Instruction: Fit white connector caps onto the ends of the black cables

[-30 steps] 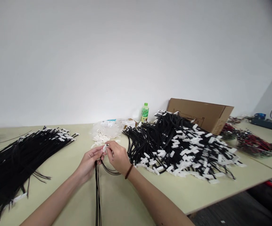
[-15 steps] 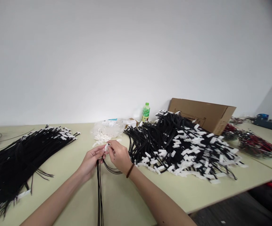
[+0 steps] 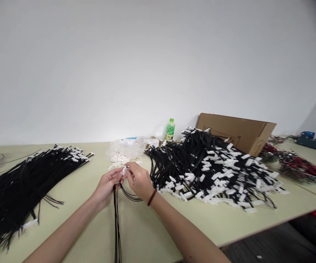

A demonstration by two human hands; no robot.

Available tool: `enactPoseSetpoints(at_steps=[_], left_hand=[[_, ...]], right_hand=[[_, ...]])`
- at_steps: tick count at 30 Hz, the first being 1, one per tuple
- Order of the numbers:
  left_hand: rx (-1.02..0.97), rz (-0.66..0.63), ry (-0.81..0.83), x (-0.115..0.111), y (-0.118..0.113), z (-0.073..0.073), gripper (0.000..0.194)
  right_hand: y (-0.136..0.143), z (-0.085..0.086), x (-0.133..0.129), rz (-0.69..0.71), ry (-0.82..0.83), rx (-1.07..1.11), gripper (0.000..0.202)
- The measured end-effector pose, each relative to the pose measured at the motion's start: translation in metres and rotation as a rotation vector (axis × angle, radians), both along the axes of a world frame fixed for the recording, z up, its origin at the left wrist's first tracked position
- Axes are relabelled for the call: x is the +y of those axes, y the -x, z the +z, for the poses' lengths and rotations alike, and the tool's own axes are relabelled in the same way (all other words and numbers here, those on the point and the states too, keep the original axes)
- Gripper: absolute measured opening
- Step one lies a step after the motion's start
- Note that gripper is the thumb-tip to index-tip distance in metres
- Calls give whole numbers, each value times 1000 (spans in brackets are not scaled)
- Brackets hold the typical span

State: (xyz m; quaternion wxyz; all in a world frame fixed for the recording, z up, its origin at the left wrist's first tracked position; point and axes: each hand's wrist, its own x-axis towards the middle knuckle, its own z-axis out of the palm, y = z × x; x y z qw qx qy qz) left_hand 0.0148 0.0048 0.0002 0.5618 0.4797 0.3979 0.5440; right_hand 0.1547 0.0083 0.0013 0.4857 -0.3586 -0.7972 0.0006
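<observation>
1. A small white connector [image 3: 124, 170] is sitting up between two sets of fingertips, above the bench [image 3: 144, 233] and left of centre; its finer details are too small to tell.
2. Thin black cables [image 3: 117, 223] are hanging from the hands: several strands are dropping straight down past the lower edge of the view, while others are curving in a loop beneath the right wrist.
3. The left hand [image 3: 105, 187] is pinching narrowly, thumb against curled fingers, holding the connector from its side with the cables running down below the palm.
4. The right hand [image 3: 140, 182] is closing thumb and forefinger at the connector's top, by a short dark wire end; whether it is gripping the connector or the wire, one cannot tell. A dark band [image 3: 151, 197] is circling its wrist.
5. Just beyond the hands, loose white connectors [image 3: 118, 159] are lying before a clear plastic bag [image 3: 129, 147].
6. To the right, a large heap of black cables with white ends [image 3: 198, 160] is spreading before a cardboard box [image 3: 234, 131]; to the left, a long black bundle [image 3: 29, 184] is lying slantwise.
7. A green-capped bottle [image 3: 170, 129] is standing near the wall [image 3: 147, 65].
</observation>
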Motion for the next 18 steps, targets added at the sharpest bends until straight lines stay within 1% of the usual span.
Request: enactPoseSetpoints(at_steps=[6, 18], left_hand=[[1, 9, 10, -2, -1, 3, 44], [43, 2, -12, -1, -1, 0, 44]], right_hand=[[0, 1, -1, 0, -3, -1, 15], [0, 2, -1, -11, -30, -11, 15]])
